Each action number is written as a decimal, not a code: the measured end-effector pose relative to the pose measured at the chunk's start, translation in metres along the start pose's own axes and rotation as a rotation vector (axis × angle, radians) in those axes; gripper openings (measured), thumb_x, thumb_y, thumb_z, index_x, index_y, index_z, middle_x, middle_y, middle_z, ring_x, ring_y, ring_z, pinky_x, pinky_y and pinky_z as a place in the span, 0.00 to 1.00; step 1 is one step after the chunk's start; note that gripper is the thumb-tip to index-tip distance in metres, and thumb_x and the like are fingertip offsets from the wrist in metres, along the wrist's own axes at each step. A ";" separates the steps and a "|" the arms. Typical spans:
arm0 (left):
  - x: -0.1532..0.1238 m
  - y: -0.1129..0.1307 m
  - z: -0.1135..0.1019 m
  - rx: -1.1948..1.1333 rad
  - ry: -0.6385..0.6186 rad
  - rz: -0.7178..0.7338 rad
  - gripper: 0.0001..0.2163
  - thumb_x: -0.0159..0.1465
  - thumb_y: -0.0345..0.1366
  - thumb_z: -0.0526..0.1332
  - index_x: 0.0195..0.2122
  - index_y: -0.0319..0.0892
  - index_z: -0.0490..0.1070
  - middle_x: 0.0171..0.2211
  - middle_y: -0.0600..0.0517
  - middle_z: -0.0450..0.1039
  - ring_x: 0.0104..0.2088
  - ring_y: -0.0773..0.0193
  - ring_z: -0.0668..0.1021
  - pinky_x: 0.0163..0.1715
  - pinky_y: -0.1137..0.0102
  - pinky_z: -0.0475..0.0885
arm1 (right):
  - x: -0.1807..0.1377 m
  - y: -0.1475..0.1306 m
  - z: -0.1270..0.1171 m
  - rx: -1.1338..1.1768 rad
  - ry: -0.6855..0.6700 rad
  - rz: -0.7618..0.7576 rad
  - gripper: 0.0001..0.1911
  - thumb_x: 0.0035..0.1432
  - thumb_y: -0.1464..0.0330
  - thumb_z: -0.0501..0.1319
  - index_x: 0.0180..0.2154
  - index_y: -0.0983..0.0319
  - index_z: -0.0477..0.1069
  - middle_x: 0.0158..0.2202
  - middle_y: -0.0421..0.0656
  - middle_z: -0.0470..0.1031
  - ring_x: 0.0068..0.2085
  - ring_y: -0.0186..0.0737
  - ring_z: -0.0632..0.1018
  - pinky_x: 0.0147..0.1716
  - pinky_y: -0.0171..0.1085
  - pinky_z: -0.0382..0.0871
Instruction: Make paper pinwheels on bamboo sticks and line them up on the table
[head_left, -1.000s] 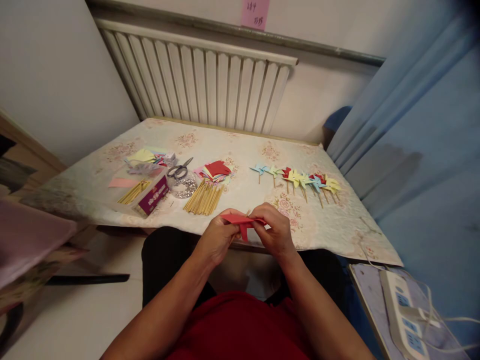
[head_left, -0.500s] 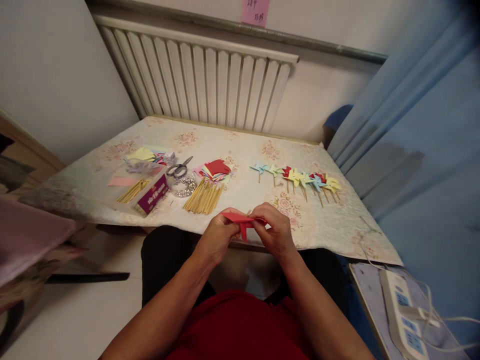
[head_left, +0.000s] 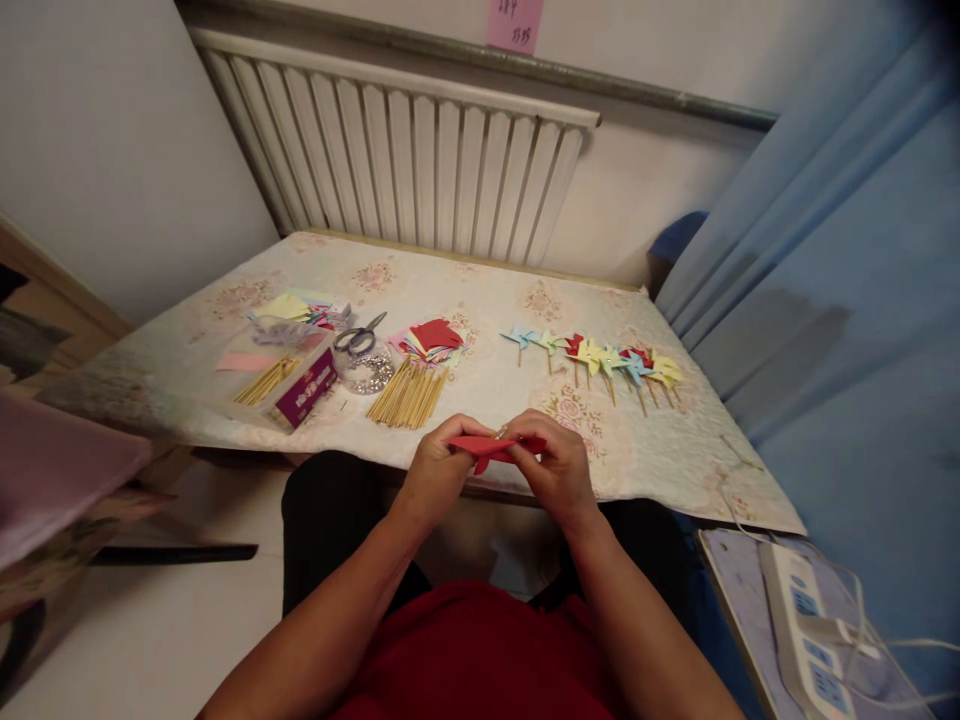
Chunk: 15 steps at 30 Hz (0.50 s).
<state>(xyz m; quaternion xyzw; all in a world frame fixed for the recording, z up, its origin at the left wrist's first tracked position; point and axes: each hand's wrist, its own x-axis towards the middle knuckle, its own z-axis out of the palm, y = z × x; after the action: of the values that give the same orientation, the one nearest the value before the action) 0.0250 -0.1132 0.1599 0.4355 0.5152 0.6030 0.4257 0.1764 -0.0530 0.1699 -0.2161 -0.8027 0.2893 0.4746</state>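
My left hand (head_left: 439,470) and my right hand (head_left: 555,465) meet over the table's near edge, both pinching a folded piece of red paper (head_left: 487,447). A thin pin or stick tip shows just above the paper between my fingertips. Beyond my hands lies a bundle of wooden sticks (head_left: 409,393) and a stack of coloured cut papers (head_left: 433,338) with red on top. A row of several finished paper pinwheels (head_left: 600,358) on sticks lies to the right.
Scissors (head_left: 360,338) rest on a clear bag of small silver pieces (head_left: 367,372). A purple-sided box (head_left: 300,385) with sticks stands left, more coloured paper (head_left: 289,310) behind it. A radiator (head_left: 405,150) backs the cloth-covered table (head_left: 675,450). A power strip (head_left: 806,630) lies at lower right.
My hands have shifted slightly; the hanging flap of red paper has been drawn up, so the piece sits flatter between my fingers. A thin pin tip now shows above it.
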 end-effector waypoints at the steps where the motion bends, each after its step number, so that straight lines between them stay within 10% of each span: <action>1: 0.000 -0.001 -0.001 0.017 0.001 0.022 0.08 0.54 0.27 0.58 0.31 0.42 0.75 0.25 0.54 0.71 0.28 0.66 0.70 0.31 0.73 0.63 | 0.000 0.000 0.000 0.007 0.005 0.012 0.04 0.59 0.73 0.61 0.33 0.58 0.72 0.32 0.42 0.75 0.34 0.38 0.76 0.33 0.37 0.70; 15: 0.002 -0.005 0.000 0.212 0.007 0.342 0.07 0.61 0.28 0.57 0.31 0.42 0.75 0.30 0.52 0.71 0.34 0.65 0.73 0.36 0.70 0.67 | -0.007 0.004 0.009 0.236 0.114 0.370 0.02 0.52 0.68 0.65 0.29 0.60 0.74 0.27 0.40 0.75 0.31 0.37 0.75 0.31 0.35 0.69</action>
<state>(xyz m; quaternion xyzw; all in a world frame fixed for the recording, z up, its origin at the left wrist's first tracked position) 0.0249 -0.1110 0.1550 0.5569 0.4958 0.6104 0.2672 0.1725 -0.0567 0.1593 -0.3186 -0.6819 0.4508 0.4798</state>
